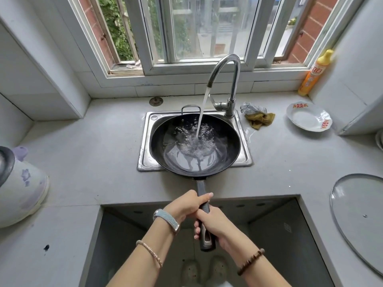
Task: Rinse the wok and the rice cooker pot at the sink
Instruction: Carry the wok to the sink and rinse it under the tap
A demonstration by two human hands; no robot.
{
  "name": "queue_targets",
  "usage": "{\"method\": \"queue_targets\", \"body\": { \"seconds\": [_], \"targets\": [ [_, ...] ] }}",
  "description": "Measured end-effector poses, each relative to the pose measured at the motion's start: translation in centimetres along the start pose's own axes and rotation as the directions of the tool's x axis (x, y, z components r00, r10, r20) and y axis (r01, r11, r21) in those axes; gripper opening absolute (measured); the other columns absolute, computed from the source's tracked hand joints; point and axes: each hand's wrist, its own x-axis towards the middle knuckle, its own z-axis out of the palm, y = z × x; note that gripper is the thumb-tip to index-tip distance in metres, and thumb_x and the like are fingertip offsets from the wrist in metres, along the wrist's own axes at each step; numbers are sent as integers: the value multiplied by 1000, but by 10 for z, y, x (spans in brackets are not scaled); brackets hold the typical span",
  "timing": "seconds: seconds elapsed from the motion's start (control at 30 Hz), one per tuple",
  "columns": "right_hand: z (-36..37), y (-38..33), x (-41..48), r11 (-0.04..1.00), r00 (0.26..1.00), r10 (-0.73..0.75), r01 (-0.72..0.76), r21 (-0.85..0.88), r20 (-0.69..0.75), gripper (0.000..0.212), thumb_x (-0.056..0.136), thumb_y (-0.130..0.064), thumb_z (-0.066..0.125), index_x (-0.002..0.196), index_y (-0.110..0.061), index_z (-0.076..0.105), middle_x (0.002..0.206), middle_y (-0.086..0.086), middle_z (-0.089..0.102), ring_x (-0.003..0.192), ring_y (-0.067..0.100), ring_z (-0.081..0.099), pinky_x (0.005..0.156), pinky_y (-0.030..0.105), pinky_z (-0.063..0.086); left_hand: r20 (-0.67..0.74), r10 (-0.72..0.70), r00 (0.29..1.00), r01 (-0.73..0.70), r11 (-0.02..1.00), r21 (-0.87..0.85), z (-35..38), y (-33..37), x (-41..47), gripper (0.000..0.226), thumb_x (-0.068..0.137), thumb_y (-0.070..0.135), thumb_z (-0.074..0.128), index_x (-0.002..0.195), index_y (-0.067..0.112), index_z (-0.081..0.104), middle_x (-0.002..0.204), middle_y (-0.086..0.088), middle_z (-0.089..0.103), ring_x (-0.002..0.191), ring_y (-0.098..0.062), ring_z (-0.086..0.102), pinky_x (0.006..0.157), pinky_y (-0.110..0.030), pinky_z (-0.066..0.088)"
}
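- Both hands, left hand [184, 206] and right hand [213, 224], grip the wok's handle [202, 191].
- Tap [226, 65] water fills the wok [194, 146] over the sink [145, 146].
- Best swirled level, avoiding spills.

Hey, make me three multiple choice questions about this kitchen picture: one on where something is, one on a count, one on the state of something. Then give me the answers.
1. Where does the white plate lie?
A. On the counter, right of the sink
B. In the sink
C. On the window sill

2. Of the left hand and right hand, how many grip the handle of the wok?
A. None
B. One
C. Both

3. The tap is:
A. Off
B. Running into the wok
C. Running onto the counter

Answers:
1 A: the white plate sits on the counter, off to the sink's right.
2 C: fingers of both hands are curled round the handle.
3 B: the stream falls from the tap into the water pooled in the wok.
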Motion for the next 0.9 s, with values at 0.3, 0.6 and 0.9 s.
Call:
{"method": "queue_targets", "body": {
  "seconds": [0.3, 0.6, 0.9],
  "targets": [
    [3, 33, 2, 995, 999, 11, -15, -101, -37, 9, 93, -6, 49, 102, -7, 51, 54, 8, 50, 42, 16, 49, 48, 31, 50, 87, -63, 994, 71, 993, -97, 18, -32, 4, 36, 90, 40, 64, 72, 12, 52, 66, 1, 52, 57, -10, 49, 54, -22, 39],
    [2, -1, -2, 996, 998, -46, 42, -79, -46, 8, 93, -6, 46, 96, -1, 52, 58, 9, 51, 41, 14, 48, 42, 26, 48, 12, -17, 1000, 19, 989, -145, 2, -1, -6, 43, 92, 43, 60, 65, 10, 53, 40, 6, 48, 28, -6, 39, 35, -16, 29],
    [0, -25, 3, 1000, 999, -9, 10, 12, -33, 7, 91, -5, 51, 89, 1, 53, 56, 6, 51, 40, 13, 49, 41, 24, 45, 9, -38, 999, 39, 977, -208, -8, 18, -1, 45, 88, 50, 61, 72, 8, 62, 62, -10, 51, 39, -17, 40, 47, -27, 33]
  ]
}}
